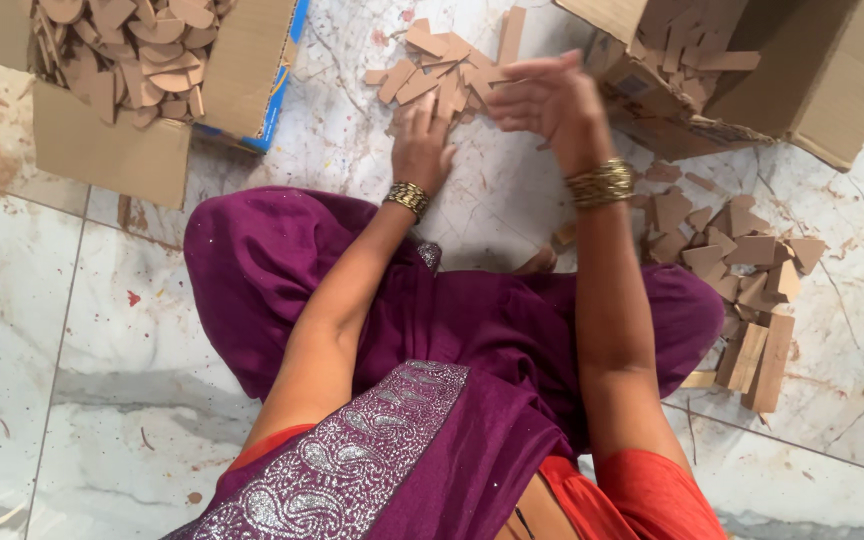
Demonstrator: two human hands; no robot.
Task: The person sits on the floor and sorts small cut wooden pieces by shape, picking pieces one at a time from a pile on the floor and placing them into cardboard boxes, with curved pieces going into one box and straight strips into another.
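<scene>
A person in purple cloth sits on a marble floor (pixel 102 330), seen from above. Both hands reach to a small pile of flat brown cardboard pieces (pixel 442 65) lying straight ahead, on the far side. The left hand (pixel 424 140) rests palm down at the pile's near edge, fingers spread and touching the pieces. The right hand (pixel 544 100) hovers just right of the pile, blurred; its grip cannot be told. Open cardboard boxes (pixel 122 150) holding similar pieces stand far left and far right.
</scene>
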